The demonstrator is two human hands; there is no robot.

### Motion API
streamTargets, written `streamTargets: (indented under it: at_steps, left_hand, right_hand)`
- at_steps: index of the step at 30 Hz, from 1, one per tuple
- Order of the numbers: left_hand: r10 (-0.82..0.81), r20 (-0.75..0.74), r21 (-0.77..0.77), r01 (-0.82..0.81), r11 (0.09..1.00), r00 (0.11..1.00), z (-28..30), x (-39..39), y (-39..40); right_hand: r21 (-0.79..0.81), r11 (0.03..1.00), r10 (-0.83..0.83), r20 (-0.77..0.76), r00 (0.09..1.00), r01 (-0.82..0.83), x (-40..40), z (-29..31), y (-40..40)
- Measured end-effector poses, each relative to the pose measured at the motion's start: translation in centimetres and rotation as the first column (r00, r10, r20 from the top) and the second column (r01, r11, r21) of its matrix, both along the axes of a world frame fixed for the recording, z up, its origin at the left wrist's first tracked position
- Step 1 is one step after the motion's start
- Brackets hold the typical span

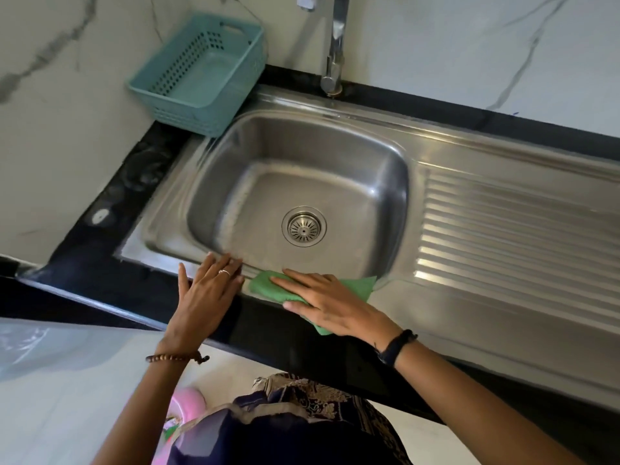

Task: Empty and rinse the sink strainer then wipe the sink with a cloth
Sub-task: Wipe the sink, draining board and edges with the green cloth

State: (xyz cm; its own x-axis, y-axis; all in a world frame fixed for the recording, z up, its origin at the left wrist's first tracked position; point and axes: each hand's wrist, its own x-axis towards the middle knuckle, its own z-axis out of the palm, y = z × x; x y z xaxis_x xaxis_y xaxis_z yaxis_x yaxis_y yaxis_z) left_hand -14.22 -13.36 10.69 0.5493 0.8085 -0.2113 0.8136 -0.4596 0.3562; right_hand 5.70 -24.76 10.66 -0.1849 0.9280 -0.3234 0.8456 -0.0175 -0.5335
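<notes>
The steel sink (pixel 385 182) has a round strainer (pixel 304 226) seated in its drain. A green cloth (pixel 265 287) lies on the sink's near rim. My right hand (pixel 330 305) presses flat on the cloth, fingers spread and pointing left. Just left of the cloth, my left hand (pixel 206 292) rests flat on the near rim and the black counter edge, fingers apart and holding nothing. No water runs from the tap (pixel 335 45).
A teal plastic basket (pixel 201 72) leans on the wall at the sink's back left corner. A ribbed draining board (pixel 516 236) extends to the right of the basin. The black counter (pixel 100 236) frames the sink. A pink object (pixel 183 407) sits on the floor below.
</notes>
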Motion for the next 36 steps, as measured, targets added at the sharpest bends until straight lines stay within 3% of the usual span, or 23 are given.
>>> streamTargets:
  at_steps: [9, 15, 21, 25, 30, 36]
  left_hand:
    - [-0.062, 0.058, 0.049, 0.060, 0.997, 0.996, 0.6, -0.4, 1.5]
    - [-0.152, 0.062, 0.005, 0.152, 0.988, 0.987, 1.0, -1.7, 4.6]
    - [-0.201, 0.079, 0.064, 0.196, 0.979, 0.976, 1.1, -5.1, 10.5]
    - [-0.241, 0.073, 0.100, 0.233, 0.967, 0.968, 0.2, -6.6, 14.2]
    - [-0.244, 0.081, 0.052, 0.240, 0.969, 0.966, -0.4, -7.2, 16.6]
    - [-0.235, 0.173, 0.050, 0.229, 0.972, 0.956, 0.1, -7.1, 17.7]
  right_hand:
    - [-0.044, 0.999, 0.031, 0.158, 0.987, -0.024, 4.6, -0.1, -6.5]
    - [-0.055, 0.997, 0.054, 0.088, 0.995, -0.049, -0.3, 0.0, -0.4]
    - [-0.116, 0.993, -0.013, -0.053, 0.999, 0.007, -7.2, 0.1, 9.5]
    - [-0.079, 0.995, -0.071, -0.036, 0.997, 0.069, -10.9, 0.1, 13.4]
    - [0.008, 0.993, -0.122, 0.063, 0.991, 0.121, -10.1, -0.1, 10.3]
    - [-0.099, 0.972, -0.215, 0.005, 0.977, 0.214, -7.8, 1.0, 6.9]
